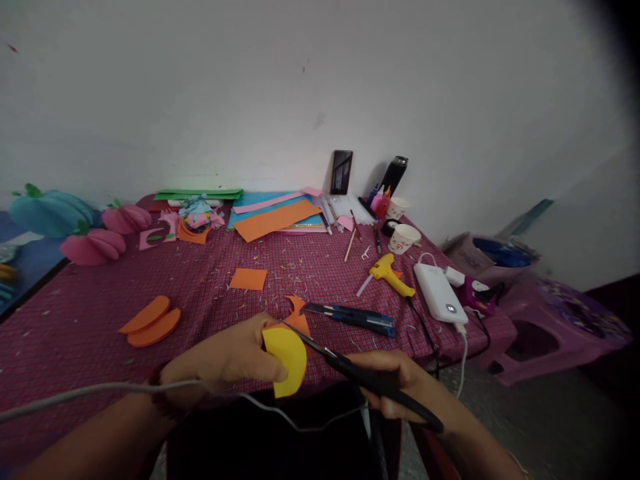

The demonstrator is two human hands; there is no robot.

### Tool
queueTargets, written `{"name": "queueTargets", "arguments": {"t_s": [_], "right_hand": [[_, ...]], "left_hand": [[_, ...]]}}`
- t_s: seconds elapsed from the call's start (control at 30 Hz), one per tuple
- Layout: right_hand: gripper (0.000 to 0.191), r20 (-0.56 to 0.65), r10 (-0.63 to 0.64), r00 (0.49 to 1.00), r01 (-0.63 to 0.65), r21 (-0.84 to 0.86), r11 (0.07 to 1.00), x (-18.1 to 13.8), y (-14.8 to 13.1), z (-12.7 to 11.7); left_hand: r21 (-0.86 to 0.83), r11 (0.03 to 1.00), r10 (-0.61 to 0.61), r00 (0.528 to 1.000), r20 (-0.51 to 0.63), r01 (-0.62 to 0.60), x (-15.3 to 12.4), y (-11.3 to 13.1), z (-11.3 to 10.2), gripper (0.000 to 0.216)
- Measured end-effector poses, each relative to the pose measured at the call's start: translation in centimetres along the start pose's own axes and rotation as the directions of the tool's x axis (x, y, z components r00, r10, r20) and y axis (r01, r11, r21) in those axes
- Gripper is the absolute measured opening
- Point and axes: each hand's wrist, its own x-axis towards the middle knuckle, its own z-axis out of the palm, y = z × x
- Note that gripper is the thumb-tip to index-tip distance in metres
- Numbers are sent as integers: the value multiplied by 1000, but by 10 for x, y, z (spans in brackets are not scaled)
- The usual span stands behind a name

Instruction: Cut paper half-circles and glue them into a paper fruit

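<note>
My left hand pinches a yellow paper half-round, its thumb lying across the face. Some orange paper shows behind the yellow piece; whether it is held with it I cannot tell. Black-handled scissors are gripped in my right hand, their blades reaching to the top edge of the yellow paper. Just beyond lies a blue and black utility knife. Two orange half-round cutouts rest to the left, and an orange rectangle lies ahead of my left hand.
A yellow glue gun, a white power bank and paper cups stand at the right. Paper pumpkins sit far left, coloured sheets at the back. A white cable crosses in front of my left forearm.
</note>
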Motion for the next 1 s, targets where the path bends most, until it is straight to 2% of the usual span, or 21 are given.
{"name": "queueTargets", "arguments": {"t_s": [0.17, 0.27, 0.37, 0.53, 0.63, 0.83, 0.93, 1.0], "right_hand": [[71, 35, 76, 997, -75, -21, 997, -2, -9, -7], [69, 29, 102, 994, -101, -25, 995, -4, -10, -10], [69, 32, 119, 992, -118, -37, 992, -4, -13, -9], [69, 50, 135, 990, -130, -83, 988, -2, -24, -5], [67, 40, 138, 990, -133, -112, 985, -2, -28, -4], [59, 13, 173, 985, -168, -184, 968, -5, -26, -7], [58, 13, 171, 985, -165, -198, 966, -5, -26, -7], [57, 12, 163, 987, -157, -207, 966, -4, -26, -7]], "left_hand": [[83, 996, -43, 999, -27, 45, -6, 9, 1, 12], [84, 992, -89, 993, -75, 95, -9, 11, 2, 13], [75, 993, -87, 993, -79, 93, -11, 11, 2, 15], [73, 994, -85, 996, 2, 85, -11, 5, -4, 16], [71, 992, -99, 995, -20, 100, -11, -1, -6, 17], [-91, 989, -105, 991, 85, 113, -11, -1, -3, 14], [-107, 991, -75, 992, 97, 85, -9, -2, -4, 15], [-110, 992, -38, 988, 151, 55, -7, -7, -6, 15]]}}
